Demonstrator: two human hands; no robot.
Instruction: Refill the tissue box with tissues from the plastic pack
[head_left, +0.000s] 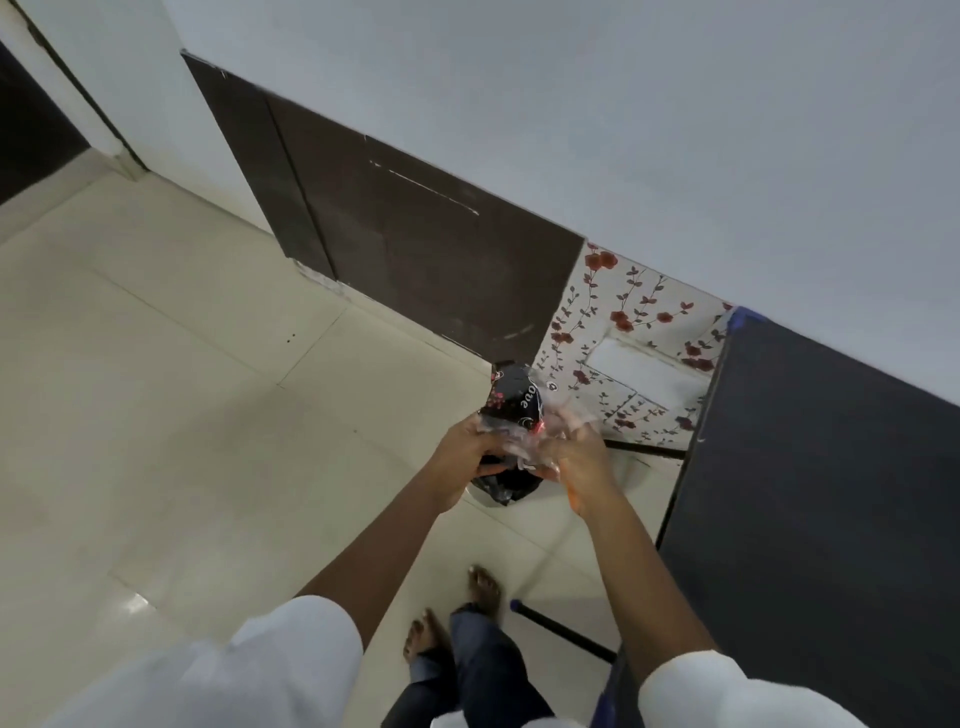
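I stand over the floor with both hands held out in front of me. My left hand (465, 449) grips a black tissue box (514, 397) printed with red flowers and white lettering; it points away from me. My right hand (574, 457) is closed on crumpled clear plastic from the pack (524, 441), which lies bunched between both hands against the near end of the box. Something shiny and black (506, 486) hangs below the hands; what it is cannot be told. Motion blurs the fingers. No loose tissues are visible.
A dark table top (810, 493) fills the right side, with a thin black leg (563, 631) by my bare feet. Beyond my hands is a flower-patterned surface (628, 301) with a white rectangle (649, 374) on it. Dark skirting panels (415, 249) line the white wall; cream tiles cover the left.
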